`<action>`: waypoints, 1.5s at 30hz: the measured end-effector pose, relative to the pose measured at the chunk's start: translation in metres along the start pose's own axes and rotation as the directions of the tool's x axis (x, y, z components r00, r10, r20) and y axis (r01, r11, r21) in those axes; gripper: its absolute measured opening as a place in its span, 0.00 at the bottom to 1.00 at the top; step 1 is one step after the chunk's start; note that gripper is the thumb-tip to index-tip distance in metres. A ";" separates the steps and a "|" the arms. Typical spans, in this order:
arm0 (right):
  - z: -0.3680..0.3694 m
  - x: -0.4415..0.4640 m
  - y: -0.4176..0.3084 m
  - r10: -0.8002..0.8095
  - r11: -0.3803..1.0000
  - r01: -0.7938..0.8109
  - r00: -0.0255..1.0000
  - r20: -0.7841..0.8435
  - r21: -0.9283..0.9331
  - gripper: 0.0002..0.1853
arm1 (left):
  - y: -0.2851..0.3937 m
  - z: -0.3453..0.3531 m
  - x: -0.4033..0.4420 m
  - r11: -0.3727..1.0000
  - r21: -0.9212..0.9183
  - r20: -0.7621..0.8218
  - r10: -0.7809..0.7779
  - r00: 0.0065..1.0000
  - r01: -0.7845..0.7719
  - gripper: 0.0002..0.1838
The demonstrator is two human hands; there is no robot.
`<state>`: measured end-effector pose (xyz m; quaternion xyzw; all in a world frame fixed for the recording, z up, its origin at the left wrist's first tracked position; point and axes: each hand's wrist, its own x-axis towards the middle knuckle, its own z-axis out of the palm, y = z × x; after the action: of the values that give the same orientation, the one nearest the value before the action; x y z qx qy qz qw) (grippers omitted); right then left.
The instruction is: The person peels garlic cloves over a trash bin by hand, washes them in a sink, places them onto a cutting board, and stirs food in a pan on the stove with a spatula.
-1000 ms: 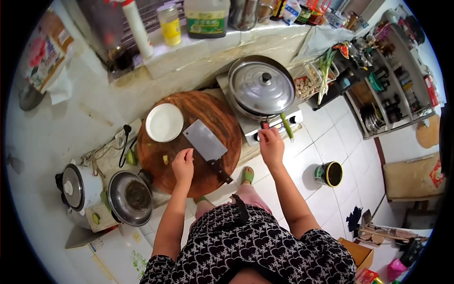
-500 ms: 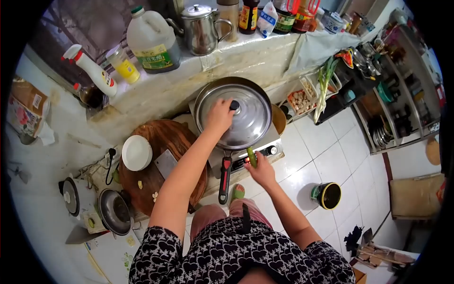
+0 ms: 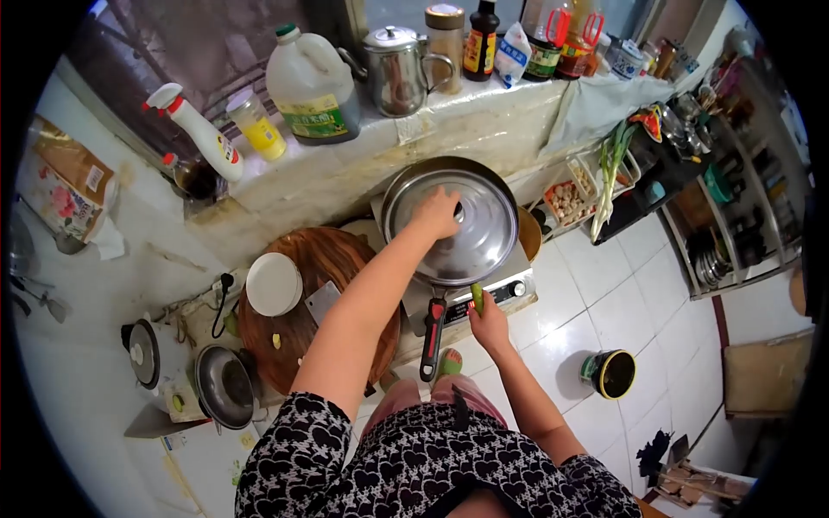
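My left hand (image 3: 439, 214) is closed on the dark knob of a round metal lid (image 3: 485, 243), which lies over a frying pan (image 3: 433, 164). The pan stands on a cooktop (image 3: 492, 296) with a control panel, its black and red handle (image 3: 433, 332) pointing toward me. In front of the panel my right hand (image 3: 490, 325) grips a slim green thing (image 3: 477, 295), whose lower part is hidden by my fingers; I cannot tell its kind. Left of the pan, a cleaver blade (image 3: 321, 304) and a white bowl (image 3: 274, 285) rest on a round wooden chopping board (image 3: 341, 255).
Behind the pan a ledge carries a large jug (image 3: 311, 91), a metal kettle (image 3: 395, 73) and several bottles. At left are a rice cooker (image 3: 151, 354) and a dark wok (image 3: 226, 388). Scallions (image 3: 611, 177) lie at right; a bucket (image 3: 616, 373) stands on the tiled floor.
The whole view has shifted, so everything sits lower and further right. My left hand stays at the lid knob, its fingers now covering more of it. My right hand still holds the green thing.
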<state>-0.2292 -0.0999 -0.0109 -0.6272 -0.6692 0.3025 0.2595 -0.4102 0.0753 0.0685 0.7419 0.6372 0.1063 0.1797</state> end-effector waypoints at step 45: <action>-0.167 -0.060 -0.085 0.014 0.931 0.020 0.996 0.091 -0.366 0.22 | -0.185 -0.074 -0.159 0.844 -0.342 -0.769 -0.504 0.393 0.413 0.33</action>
<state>-0.1612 -0.1495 0.1667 -0.6488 -0.7261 0.2005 0.1076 -0.6326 -0.0483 0.0727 0.3837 0.8157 0.4235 -0.0895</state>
